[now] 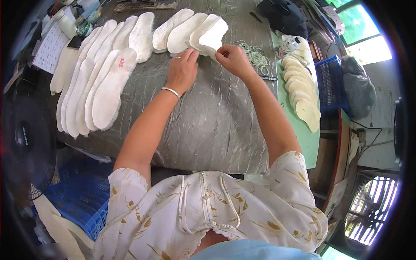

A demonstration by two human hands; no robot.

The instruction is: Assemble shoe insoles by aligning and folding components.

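At the near end of the bright-topped insole (215, 35), two bare hands work close together. The right hand (234, 60) is nearly closed, thumb and fingertips pinched at the insole's near edge, seemingly on a bit of its rim. The left hand (182, 70) is half curled, fingertips at or just beside that insole's near left edge; whether it grips anything, I cannot tell. The insole lies on the dark, creased surface (208, 125), rightmost in a short row. The step in hand looks like close finger work on that near edge; the next move calls for a light, steady pinch that does not drag the neighbouring insoles (173, 28).

Just right of the bright-topped insole is a tangle of pale green cord (256, 57); farther right, overlapping cream pieces (307, 112) rest on a green board (305, 149). Well to its left spreads a larger group of fleece-edged insoles (106, 95).
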